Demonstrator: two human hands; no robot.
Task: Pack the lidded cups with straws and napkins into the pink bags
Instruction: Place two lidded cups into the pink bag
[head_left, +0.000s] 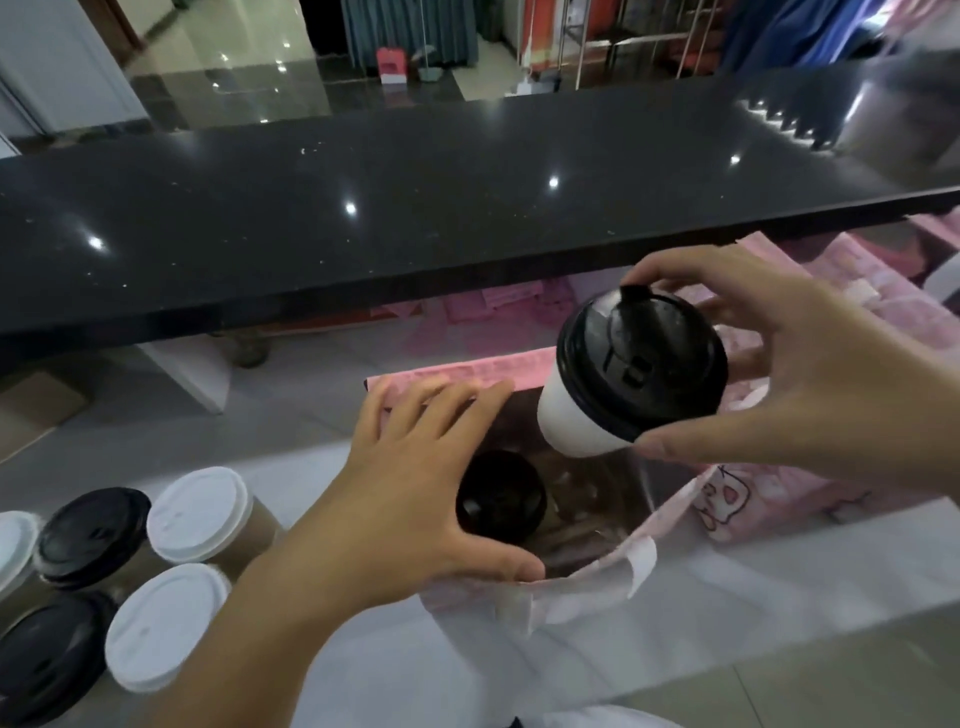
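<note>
White cup (576, 415) tilted at 2 o'clock, right hand (831, 384) pinching lid (641, 358) rim only; left hand (410, 478) flat, spreading pink bag (467, 371). Risk: lid pops.

a takeaway drinks shop, by its long glossy black counter (415, 208), cluster of lidded paper cups (197, 514), pink bags (857, 291) and shiny tiled floor (249, 78) beyond.

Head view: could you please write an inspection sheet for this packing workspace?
Surface: white counter, below a black ledge.
Job's things: pink bag standing open, one black-lidded cup inside; white cup tilted above the opening; five spare cups at left; no straws or napkins seen.
Clutter: more pink bags at right.
Grippers: left hand spreads the bag's rim; right hand grips the white cup.
Cables: nothing seen.
Surroundings: tiled floor, curtains beyond.
</note>
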